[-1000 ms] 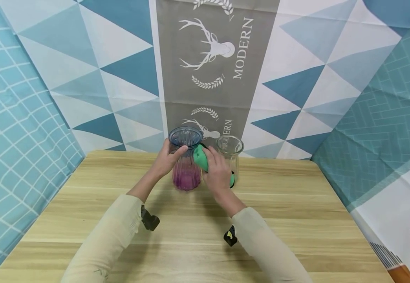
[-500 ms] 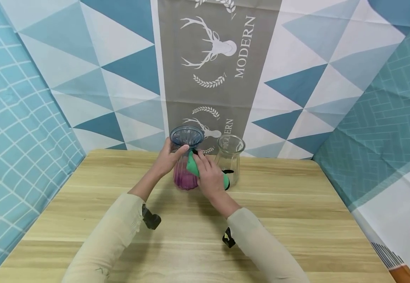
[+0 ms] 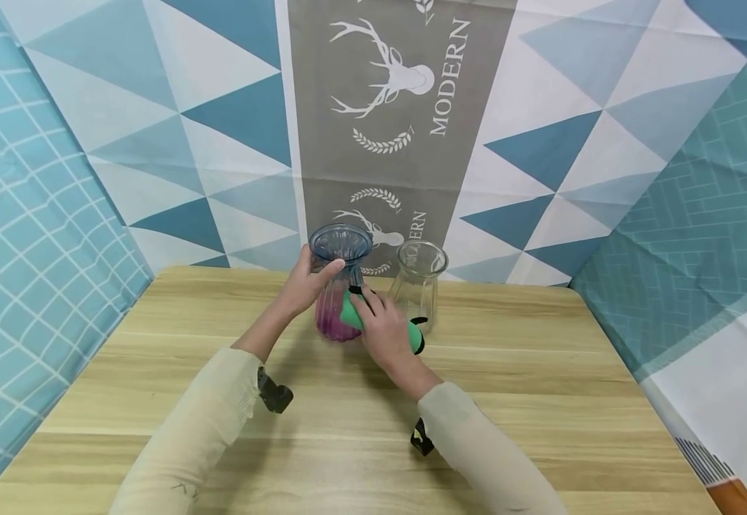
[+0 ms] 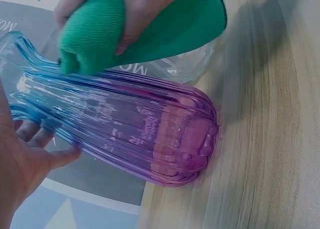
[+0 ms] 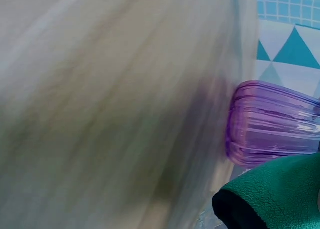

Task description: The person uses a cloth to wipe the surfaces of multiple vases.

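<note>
A ribbed glass vase, blue at the neck and purple at the base, stands upright near the back of the table. My left hand holds it by the neck, thumb on the near side, with some fingers seen through the glass in the left wrist view. My right hand grips a bunched green cloth with a black edge. That cloth lies against the vase's right side, around mid-body. In the right wrist view, the cloth overlaps the lower edge of the purple vase.
A second vase of clear glass stands just right of my right hand, partly covered by the cloth. The wooden table ends at a patterned wall cloth close behind both vases.
My right hand has shifted the green cloth left and down, from near the vase's neck to its body. The left hand keeps its hold on the neck.
</note>
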Demonstrator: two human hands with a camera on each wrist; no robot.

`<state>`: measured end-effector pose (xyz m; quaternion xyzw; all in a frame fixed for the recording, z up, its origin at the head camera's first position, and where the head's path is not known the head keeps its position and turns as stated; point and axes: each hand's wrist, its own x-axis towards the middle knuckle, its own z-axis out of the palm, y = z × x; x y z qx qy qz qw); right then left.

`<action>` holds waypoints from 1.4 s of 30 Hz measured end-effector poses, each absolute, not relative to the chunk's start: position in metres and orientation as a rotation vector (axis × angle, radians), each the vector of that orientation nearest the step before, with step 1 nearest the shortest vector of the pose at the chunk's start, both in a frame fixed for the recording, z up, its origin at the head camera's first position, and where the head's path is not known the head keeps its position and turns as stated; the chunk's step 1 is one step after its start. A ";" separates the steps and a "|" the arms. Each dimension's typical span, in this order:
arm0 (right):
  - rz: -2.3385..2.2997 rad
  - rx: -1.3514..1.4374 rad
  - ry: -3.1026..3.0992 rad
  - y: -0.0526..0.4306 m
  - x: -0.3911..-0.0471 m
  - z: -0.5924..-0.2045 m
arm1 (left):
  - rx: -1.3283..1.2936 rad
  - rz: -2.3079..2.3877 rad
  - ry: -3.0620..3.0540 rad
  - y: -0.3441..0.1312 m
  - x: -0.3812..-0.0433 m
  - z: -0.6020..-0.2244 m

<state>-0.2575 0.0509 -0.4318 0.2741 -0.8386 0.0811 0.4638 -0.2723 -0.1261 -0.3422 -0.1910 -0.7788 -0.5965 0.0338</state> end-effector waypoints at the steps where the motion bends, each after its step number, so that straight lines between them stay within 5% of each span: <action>1: 0.197 0.681 -2.076 0.052 -0.257 -0.434 | -0.589 -1.832 -2.399 -0.126 -0.272 -0.342; 28: 0.075 0.812 -2.659 0.078 -0.242 -0.448 | -0.728 -1.830 -2.327 -0.126 -0.277 -0.342; 42: 0.482 0.576 -2.048 0.068 -0.255 -0.404 | -0.758 -1.809 -2.292 -0.124 -0.277 -0.339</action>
